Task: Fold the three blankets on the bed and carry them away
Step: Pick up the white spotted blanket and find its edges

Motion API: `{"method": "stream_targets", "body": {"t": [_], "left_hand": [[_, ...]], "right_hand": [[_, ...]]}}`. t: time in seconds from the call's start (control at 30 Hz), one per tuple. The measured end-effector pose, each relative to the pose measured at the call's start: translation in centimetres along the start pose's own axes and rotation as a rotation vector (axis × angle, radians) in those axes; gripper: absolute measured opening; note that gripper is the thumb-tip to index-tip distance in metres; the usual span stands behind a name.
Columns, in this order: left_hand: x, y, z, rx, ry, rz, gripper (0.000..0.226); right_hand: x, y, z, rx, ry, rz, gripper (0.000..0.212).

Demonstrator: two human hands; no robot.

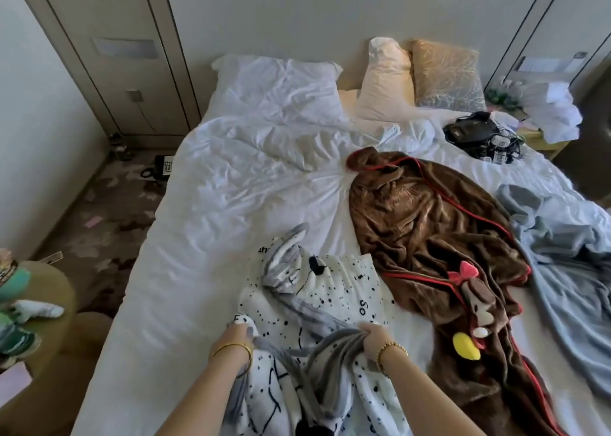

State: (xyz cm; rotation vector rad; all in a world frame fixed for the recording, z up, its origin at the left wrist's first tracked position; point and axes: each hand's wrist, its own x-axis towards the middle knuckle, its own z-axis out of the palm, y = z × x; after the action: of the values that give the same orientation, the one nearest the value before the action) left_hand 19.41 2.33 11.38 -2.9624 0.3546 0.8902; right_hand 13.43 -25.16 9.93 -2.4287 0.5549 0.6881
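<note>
At the near edge of the wide bed (198, 237) with its rumpled white sheet, the soft white fleece blanket with black speckles and grey trim (344, 290) lies bunched, part on the mattress and part hanging toward the person. The left hand (238, 335) pinches a fold of it at the near left, and the right hand (373, 336) is clenched round a gathered grey edge. Just beside it to the right sprawls the plush brown blanket with red piping and a stuffed cartoon head (429, 237), and against that, at the bed's right side, the thin pale blue blanket (562, 263); neither looks folded. All three appear light, limp and prone to slumping, so none should hold a crease unless laid flat. The speckled one would likely handle best taken by two corners of one edge and shaken out; the sewn-on head probably adds lopsided weight to the brown one.
</note>
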Motion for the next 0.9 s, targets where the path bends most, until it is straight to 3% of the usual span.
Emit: {"method": "stream_targets", "body": {"t": [0.03, 0.13, 0.27, 0.33, 0.4, 0.47, 0.57, 0.73, 0.8, 0.9], "left_hand": [[0.5, 0.6, -2.4, -0.223, -0.028, -0.134, 0.042], [2.5, 1.1, -13.1, -0.555, 0.224, -0.285, 0.039], [1.1, 0.6, -33.6, -0.702, 0.728, -0.182, 0.033], [-2.3, 0.3, -42.5, -0.712, 1.058, -0.109, 0.035], [-6.2, -0.2, -48.0, -0.711, 1.363, -0.033, 0.039], [-9.3, -0.6, -50.5, -0.651, 1.553, 0.023, 0.045], [-11.8, -1.7, -50.5, -0.569, 1.609, 0.010, 0.050], [-12.9, -3.6, -44.4, -0.584, 1.493, 0.014, 0.044], [-12.4, -4.5, -40.3, -0.647, 1.396, -0.015, 0.043], [-11.2, -5.8, -33.3, -0.774, 1.109, -0.086, 0.038]], "right_hand": [[0.7, -1.7, -1.4, 0.086, 0.008, 0.044, 0.034], [2.7, -9.3, -8.9, 0.199, 0.221, -0.032, 0.038], [1.8, -21.6, -24.4, 0.197, 0.597, -0.307, 0.056], [-1.7, -26.3, -32.0, 0.526, 0.777, -0.535, 0.075], [-6.1, -29.2, -37.6, 0.717, 1.027, -0.713, 0.087], [-10.0, -30.8, -40.1, 0.785, 1.182, -0.934, 0.089], [-12.8, -30.6, -39.1, 0.821, 1.237, -1.034, 0.079], [-12.6, -26.0, -33.0, 0.582, 1.158, -0.767, 0.088], [-12.7, -23.8, -29.7, 0.523, 1.121, -0.691, 0.090], [-12.4, -19.6, -23.5, 0.449, 1.020, -0.499, 0.092]]}}
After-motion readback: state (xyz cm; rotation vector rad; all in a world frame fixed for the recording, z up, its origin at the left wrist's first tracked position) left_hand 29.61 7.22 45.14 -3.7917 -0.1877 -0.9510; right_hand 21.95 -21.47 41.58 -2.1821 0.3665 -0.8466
